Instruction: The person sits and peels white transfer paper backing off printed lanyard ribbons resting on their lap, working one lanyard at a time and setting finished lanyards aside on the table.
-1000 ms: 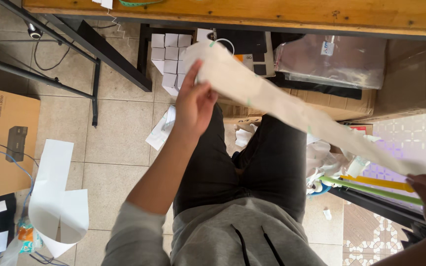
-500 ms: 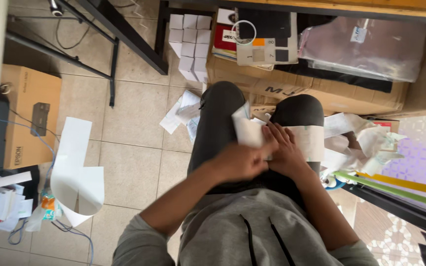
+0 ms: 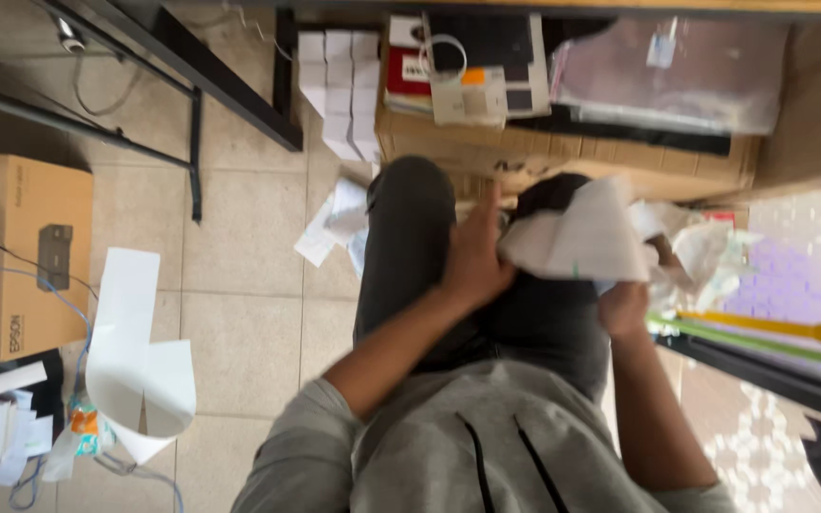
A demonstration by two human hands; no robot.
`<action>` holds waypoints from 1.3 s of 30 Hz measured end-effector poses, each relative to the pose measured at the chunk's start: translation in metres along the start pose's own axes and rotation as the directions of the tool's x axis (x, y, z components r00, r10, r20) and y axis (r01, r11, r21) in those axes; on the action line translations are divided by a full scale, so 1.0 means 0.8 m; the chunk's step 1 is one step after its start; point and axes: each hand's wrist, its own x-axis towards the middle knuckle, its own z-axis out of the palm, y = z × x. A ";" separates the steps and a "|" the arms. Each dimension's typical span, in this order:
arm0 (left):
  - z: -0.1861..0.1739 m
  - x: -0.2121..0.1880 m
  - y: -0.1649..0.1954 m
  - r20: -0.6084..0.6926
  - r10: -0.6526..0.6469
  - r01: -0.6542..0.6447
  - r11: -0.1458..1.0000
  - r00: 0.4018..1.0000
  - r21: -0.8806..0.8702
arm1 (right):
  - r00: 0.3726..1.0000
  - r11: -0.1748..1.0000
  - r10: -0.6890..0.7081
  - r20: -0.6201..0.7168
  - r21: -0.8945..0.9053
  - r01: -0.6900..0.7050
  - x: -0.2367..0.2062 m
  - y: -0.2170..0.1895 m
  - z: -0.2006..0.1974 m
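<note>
Over my lap, both hands, left hand (image 3: 472, 261) and right hand (image 3: 622, 309), grip crumpled white paper (image 3: 582, 237); brown cardboard boxes (image 3: 563, 157) crowd ahead, beige tiled floor (image 3: 239, 275) open leftward.

Cluttered storeroom: cardboard boxes (image 3: 563, 157), tiled floor (image 3: 239, 323).

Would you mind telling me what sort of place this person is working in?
Probably a small workroom or storeroom: cardboard boxes on a tiled floor, stacked small white boxes, and loose paper sheets. Both hands hold a white paper.
</note>
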 end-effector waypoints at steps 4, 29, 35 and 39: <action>-0.069 0.040 -0.023 -0.263 0.247 -0.229 0.968 0.933 0.099 | 0.999 0.962 -0.037 0.007 0.272 0.034 0.053 -0.015 -0.061; -0.167 0.051 -0.090 0.339 0.004 -0.089 0.968 0.941 0.235 | 0.911 0.937 -0.061 0.407 0.338 -0.089 0.116 -0.165 0.121; -0.176 0.082 -0.092 0.513 -0.233 0.097 0.955 0.826 0.279 | 0.956 0.936 0.036 0.291 0.325 -0.134 0.121 -0.171 0.162; -0.172 0.096 -0.085 0.555 -0.216 0.064 0.958 0.803 0.280 | 0.848 0.808 0.233 0.476 0.390 -0.441 0.140 -0.146 0.170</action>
